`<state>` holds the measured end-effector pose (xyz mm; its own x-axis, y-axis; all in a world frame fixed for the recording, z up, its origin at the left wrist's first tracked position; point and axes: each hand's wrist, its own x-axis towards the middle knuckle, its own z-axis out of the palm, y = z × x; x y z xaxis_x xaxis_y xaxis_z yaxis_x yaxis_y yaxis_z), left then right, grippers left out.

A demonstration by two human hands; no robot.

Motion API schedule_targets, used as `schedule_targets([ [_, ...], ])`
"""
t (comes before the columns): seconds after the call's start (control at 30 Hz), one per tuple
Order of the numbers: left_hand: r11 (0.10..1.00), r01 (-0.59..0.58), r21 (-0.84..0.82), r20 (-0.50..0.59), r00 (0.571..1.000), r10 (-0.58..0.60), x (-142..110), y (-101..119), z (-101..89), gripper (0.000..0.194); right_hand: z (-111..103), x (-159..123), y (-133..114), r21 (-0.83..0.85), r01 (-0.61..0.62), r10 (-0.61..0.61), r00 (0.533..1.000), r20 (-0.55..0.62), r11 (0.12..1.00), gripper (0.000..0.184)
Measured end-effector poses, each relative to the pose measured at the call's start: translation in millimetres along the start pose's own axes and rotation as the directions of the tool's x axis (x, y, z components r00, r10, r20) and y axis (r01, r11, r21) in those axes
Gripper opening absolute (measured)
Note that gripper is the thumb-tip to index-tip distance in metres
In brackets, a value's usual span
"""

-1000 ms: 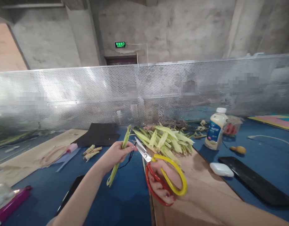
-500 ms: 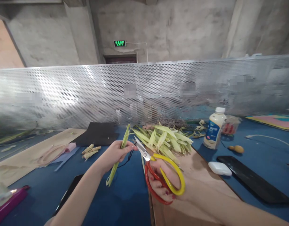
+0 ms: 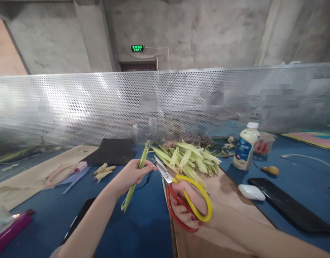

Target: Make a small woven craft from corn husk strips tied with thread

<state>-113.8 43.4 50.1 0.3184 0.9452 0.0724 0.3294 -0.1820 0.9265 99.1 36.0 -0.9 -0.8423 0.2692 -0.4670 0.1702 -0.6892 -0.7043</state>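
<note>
My left hand (image 3: 134, 175) is closed around a narrow bundle of long green leaves (image 3: 129, 197), which sticks out above and below the fist. A thin black cord (image 3: 146, 182) dangles by its fingertips. In my right hand (image 3: 185, 202) is a pair of scissors (image 3: 198, 186) with one yellow and one red handle, its fingers inside the loops. The blades look nearly closed, and their tips are close to my left fingertips and the cord. Whether they touch the cord I cannot tell. Just behind the blades lies a pile of pale green, husk-like leaves (image 3: 190, 157).
The leaf pile rests on a brown board (image 3: 221, 215) over the blue table. On the right are a bottle (image 3: 245, 147), a white case (image 3: 251, 192) and a black phone (image 3: 291, 206). Black paper (image 3: 111, 152) and pale root-like pieces (image 3: 103, 172) lie left. A perforated metal screen (image 3: 122, 104) stands behind.
Almost nothing differs. The view has shifted very slightly, and the scissor handles sit a touch further right; both hands keep their hold.
</note>
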Motion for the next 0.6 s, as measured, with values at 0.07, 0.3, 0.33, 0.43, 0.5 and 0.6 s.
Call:
schedule_targets([
  [0.07,1.0,-0.002,0.004,0.001,1.0,0.002,0.2,-0.2,-0.1,0.029,0.1,-0.5,-0.3,-0.009,-0.02,0.02,1.0,0.014,1.0,0.031],
  [0.3,1.0,-0.011,0.024,-0.005,1.0,0.011,-1.1,3.6,1.9,0.027,-19.5,10.1,3.4,-0.035,-0.025,0.027,0.998,0.061,0.999,0.036],
  [0.33,1.0,-0.012,0.028,-0.005,1.0,0.012,-1.6,4.4,2.3,0.027,-21.7,12.1,4.6,-0.037,-0.02,0.022,0.998,0.062,0.999,0.037],
  [0.43,0.999,-0.017,0.041,0.002,1.0,0.017,-2.9,6.5,3.3,0.028,-21.9,15.3,6.7,-0.04,0.009,-0.007,0.999,0.048,0.999,0.039],
  [0.5,0.999,-0.019,0.047,0.01,1.0,0.018,-3.4,7.5,3.5,0.028,-16.9,13.3,5.7,-0.041,0.029,-0.027,0.999,0.037,0.999,0.039],
  [0.6,0.998,-0.018,0.052,0.022,1.0,0.017,-3.8,8.6,3.6,0.028,-4.5,4.8,1.2,-0.06,0.024,-0.022,0.999,0.039,0.998,0.034],
])
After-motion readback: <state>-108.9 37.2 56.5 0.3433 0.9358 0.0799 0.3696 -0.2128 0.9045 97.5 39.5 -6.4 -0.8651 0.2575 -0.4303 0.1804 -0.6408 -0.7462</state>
